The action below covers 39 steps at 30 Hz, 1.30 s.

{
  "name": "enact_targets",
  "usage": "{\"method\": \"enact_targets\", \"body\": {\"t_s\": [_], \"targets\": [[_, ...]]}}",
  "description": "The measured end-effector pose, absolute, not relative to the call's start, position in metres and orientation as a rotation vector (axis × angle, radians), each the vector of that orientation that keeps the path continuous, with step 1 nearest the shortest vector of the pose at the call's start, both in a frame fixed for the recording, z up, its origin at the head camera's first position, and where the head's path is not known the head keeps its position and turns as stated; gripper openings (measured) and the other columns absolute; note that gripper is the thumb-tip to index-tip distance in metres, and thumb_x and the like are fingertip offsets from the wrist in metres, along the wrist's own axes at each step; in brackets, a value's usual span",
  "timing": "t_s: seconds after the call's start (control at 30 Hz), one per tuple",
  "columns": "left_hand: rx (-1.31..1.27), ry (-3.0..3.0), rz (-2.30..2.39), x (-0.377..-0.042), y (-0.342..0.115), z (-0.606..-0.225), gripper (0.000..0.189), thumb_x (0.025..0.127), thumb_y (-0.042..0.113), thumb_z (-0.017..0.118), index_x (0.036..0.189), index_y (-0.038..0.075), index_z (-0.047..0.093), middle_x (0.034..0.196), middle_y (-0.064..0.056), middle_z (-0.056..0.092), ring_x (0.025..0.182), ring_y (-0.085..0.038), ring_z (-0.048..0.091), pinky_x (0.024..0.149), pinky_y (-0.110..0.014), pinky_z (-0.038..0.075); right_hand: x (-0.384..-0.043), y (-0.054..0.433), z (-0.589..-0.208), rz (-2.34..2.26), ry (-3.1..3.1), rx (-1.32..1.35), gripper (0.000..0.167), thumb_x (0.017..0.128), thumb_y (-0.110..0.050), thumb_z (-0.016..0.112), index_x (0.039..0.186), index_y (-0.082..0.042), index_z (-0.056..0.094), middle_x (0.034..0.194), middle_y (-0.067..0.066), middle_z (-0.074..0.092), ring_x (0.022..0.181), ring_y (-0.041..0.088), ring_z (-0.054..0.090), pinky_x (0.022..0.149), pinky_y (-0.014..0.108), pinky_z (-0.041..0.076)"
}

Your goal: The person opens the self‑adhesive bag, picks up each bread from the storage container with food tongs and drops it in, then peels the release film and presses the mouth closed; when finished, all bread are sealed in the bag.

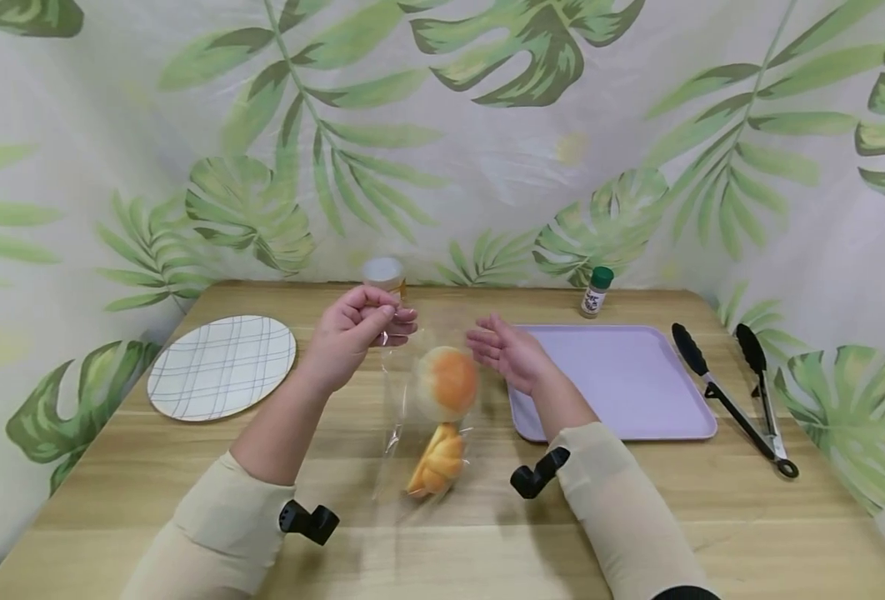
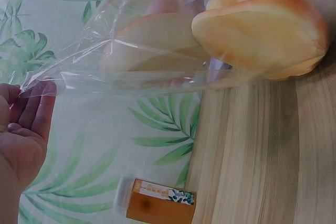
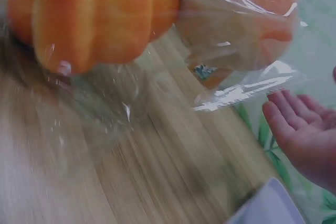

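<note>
A clear plastic bag [image 1: 395, 408] hangs above the table, pinched at its upper left edge between the thumb and fingers of my left hand [image 1: 356, 333]. Inside it are two breads: a round bun [image 1: 448, 383], orange on one side and pale on the other, and below it a ridged golden bread [image 1: 438, 461]. Beside the bag's upper right, my right hand [image 1: 513, 354] has its fingers extended and grips nothing. In the right wrist view, those fingertips lie close to the bag's edge; whether they touch it I cannot tell.
A white checked plate [image 1: 221, 367] lies at left. A lilac tray [image 1: 615, 383] sits at right, with black-tipped tongs [image 1: 742, 417] beyond it. Behind are a green-capped shaker [image 1: 596, 293] and a white-lidded jar [image 1: 384, 273] with an orange body [image 2: 157, 205], partly hidden by my left hand.
</note>
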<state>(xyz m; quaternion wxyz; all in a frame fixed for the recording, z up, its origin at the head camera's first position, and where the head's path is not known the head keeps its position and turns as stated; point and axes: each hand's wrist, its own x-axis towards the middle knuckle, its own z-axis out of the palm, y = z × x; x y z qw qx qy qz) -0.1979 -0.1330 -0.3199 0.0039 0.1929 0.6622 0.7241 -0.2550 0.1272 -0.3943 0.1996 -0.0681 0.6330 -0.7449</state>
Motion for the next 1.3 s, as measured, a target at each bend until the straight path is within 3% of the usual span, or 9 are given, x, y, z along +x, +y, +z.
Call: {"method": "enact_targets", "body": {"t_s": [0.1, 0.17, 0.23, 0.33, 0.63, 0.87, 1.17, 1.3], "targets": [[0.613, 2.048, 2.291, -0.198, -0.136, -0.321, 0.013, 0.102, 0.004, 0.046, 0.099, 0.014, 0.054, 0.09, 0.01, 0.075, 0.086, -0.008, 0.072, 0.078, -0.026, 0.061, -0.256, 0.124, -0.395, -2.119, 1.707, -0.203, 0.046, 0.107, -0.029, 0.038, 0.14, 0.003, 0.044, 0.128, 0.015, 0.064, 0.116, 0.018, 0.064, 0.099, 0.028, 0.052], [0.612, 2.034, 2.319, -0.198, -0.142, -0.323, 0.014, 0.102, 0.004, 0.045, 0.1, 0.015, 0.055, 0.09, 0.01, 0.075, 0.087, -0.008, 0.072, 0.079, -0.027, 0.061, -0.253, 0.125, -0.393, -2.156, 1.711, -0.208, 0.027, 0.105, -0.02, 0.044, 0.12, -0.004, 0.06, 0.104, 0.002, 0.072, 0.096, 0.008, 0.069, 0.087, 0.022, 0.056], [0.594, 2.022, 2.363, -0.198, -0.149, -0.327, 0.015, 0.103, 0.003, 0.044, 0.101, 0.014, 0.055, 0.092, 0.01, 0.075, 0.087, -0.008, 0.073, 0.079, -0.027, 0.061, -0.249, 0.127, -0.389, -2.2, 1.735, -0.225, 0.017, 0.103, -0.012, 0.048, 0.1, -0.01, 0.064, 0.087, -0.006, 0.071, 0.085, 0.005, 0.069, 0.082, 0.021, 0.057], [0.544, 2.038, 2.415, -0.198, -0.16, -0.333, 0.014, 0.103, 0.004, 0.044, 0.102, 0.012, 0.055, 0.093, 0.01, 0.075, 0.089, -0.007, 0.072, 0.079, -0.025, 0.06, -0.241, 0.131, -0.38, -2.199, 1.846, -0.275, 0.02, 0.103, -0.009, 0.048, 0.09, -0.015, 0.062, 0.085, -0.01, 0.071, 0.084, 0.004, 0.07, 0.081, 0.02, 0.057], [0.401, 2.134, 2.382, -0.209, -0.168, -0.343, 0.013, 0.104, 0.009, 0.042, 0.113, 0.012, 0.052, 0.096, 0.012, 0.073, 0.093, -0.006, 0.071, 0.082, -0.024, 0.059, -0.228, 0.138, -0.358, -2.208, 2.066, -0.294, 0.01, 0.101, -0.006, 0.049, 0.103, -0.004, 0.059, 0.081, -0.012, 0.072, 0.077, 0.003, 0.07, 0.075, 0.02, 0.059], [0.259, 1.932, 2.393, -0.213, -0.164, -0.352, 0.015, 0.101, 0.005, 0.049, 0.116, 0.005, 0.052, 0.094, 0.007, 0.074, 0.09, -0.007, 0.071, 0.082, -0.023, 0.059, -0.227, 0.142, -0.353, -2.162, 2.154, -0.295, 0.032, 0.101, -0.005, 0.049, 0.122, 0.019, 0.049, 0.077, -0.014, 0.07, 0.074, 0.001, 0.068, 0.072, 0.018, 0.057], [0.216, 2.001, 2.235, -0.216, -0.17, -0.356, 0.035, 0.098, -0.002, 0.051, 0.128, -0.019, 0.045, 0.088, 0.011, 0.072, 0.082, -0.005, 0.07, 0.077, -0.02, 0.059, -0.231, 0.152, -0.353, -2.058, 2.228, -0.27, 0.037, 0.101, -0.007, 0.051, 0.126, 0.019, 0.049, 0.079, -0.013, 0.068, 0.074, 0.0, 0.065, 0.073, 0.016, 0.057], [0.228, 1.945, 2.242, -0.216, -0.173, -0.358, 0.023, 0.097, -0.003, 0.051, 0.118, -0.011, 0.058, 0.085, 0.007, 0.073, 0.08, -0.008, 0.071, 0.075, -0.021, 0.059, -0.234, 0.157, -0.354, -2.009, 2.216, -0.292, 0.037, 0.101, -0.007, 0.051, 0.129, 0.018, 0.048, 0.082, -0.014, 0.069, 0.078, 0.0, 0.067, 0.075, 0.017, 0.058]]}}
